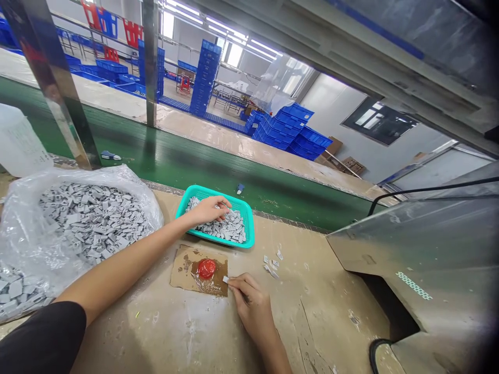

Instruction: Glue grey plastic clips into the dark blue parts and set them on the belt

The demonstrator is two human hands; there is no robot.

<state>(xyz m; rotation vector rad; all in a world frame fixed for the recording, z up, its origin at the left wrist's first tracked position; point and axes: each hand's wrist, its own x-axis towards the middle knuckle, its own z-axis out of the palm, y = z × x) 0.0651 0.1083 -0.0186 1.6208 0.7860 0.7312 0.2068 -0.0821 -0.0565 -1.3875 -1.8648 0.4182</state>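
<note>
My left hand (211, 209) reaches over a teal plastic basket (180, 212) filled with small grey plastic parts (230, 226). Its fingers are loosely bent and apart, with nothing seen between them. My right hand (251, 300) pinches one small light-grey plastic part (225, 279) between thumb and fingertips. That part is at the right edge of a piece of cardboard (180, 279), stained dark and wet. A glossy red lump (206, 268) sits on the cardboard, just left of the held part.
On the left, a clear plastic bag (146, 195) holds many similar grey parts. Several loose parts (272, 264) lie right of the basket. A green conveyor belt (187, 163) runs behind the table. A metal machine housing (440, 259) stands at right, a metal post (64, 98) at left.
</note>
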